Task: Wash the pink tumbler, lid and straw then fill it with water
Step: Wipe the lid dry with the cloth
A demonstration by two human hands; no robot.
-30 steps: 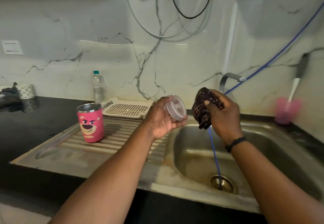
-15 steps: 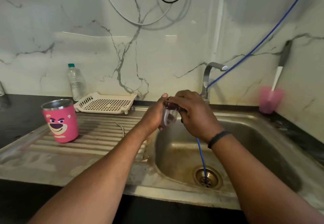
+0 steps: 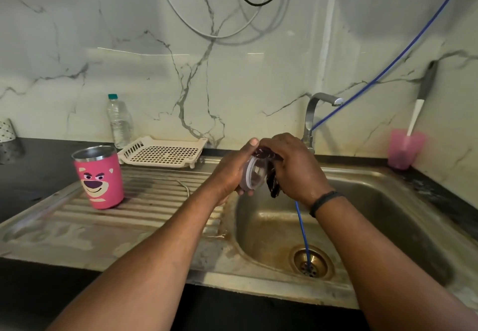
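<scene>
Lid (image 3: 254, 175) gripped on edge by left hand (image 3: 232, 172) — right hand (image 3: 292, 167) still clutches dark cloth (image 3: 273, 188), seemingly rubbing it; barely changed.

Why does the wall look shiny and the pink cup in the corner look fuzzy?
Head view: the glossy marble wall mirrors a light as a thin bright streak; the translucent pink plastic cup sits near the wide lens's edge, where the picture goes soft; the pink bear-faced steel tumbler stays sharp.

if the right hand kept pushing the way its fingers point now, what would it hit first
The right hand grips a dark cloth and points left, so it would probably press first into the clear lid held by the left hand.
</scene>
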